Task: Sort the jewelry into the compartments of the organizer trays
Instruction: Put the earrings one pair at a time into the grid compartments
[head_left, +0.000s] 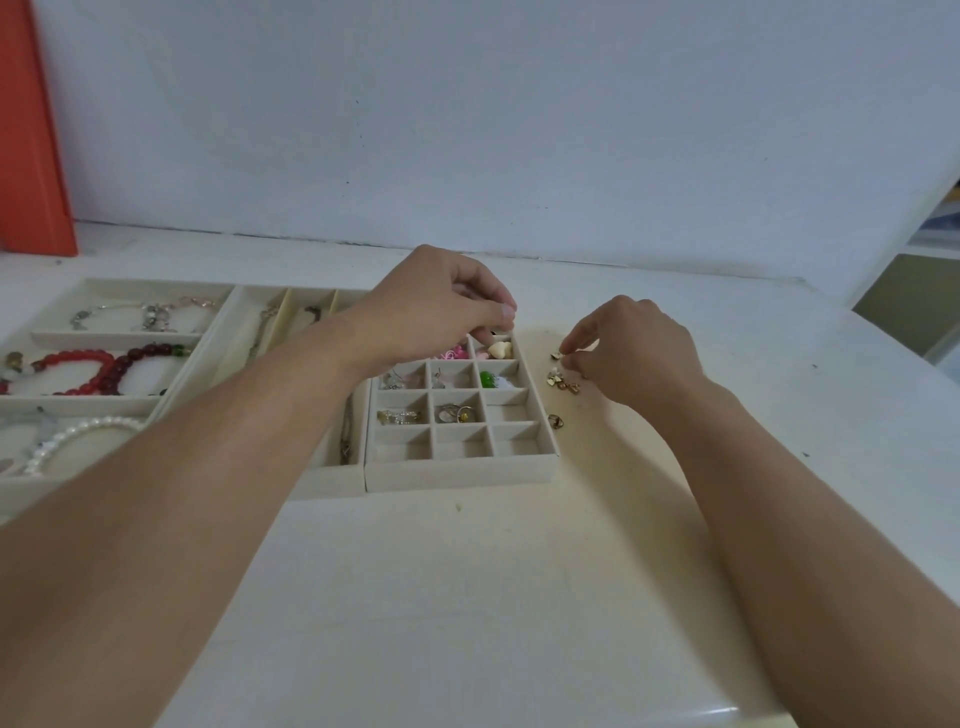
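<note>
While bracelets already lie in the wide tray (104, 332) at far left, the left hand (441, 306) hovers over the grid tray (457, 470), fingers curled at its far right compartment; whether that grip holds anything cannot be told. Just right of the tray, loose gold pieces (563, 382) sit on the surface (467, 597). Nearest them, the right hand (634, 353) pinches one.

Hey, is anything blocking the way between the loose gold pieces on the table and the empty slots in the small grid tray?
Nothing visible does. The gold pieces lie on bare table just right of the grid tray, whose low wall is all that separates them from the empty compartments.
</note>
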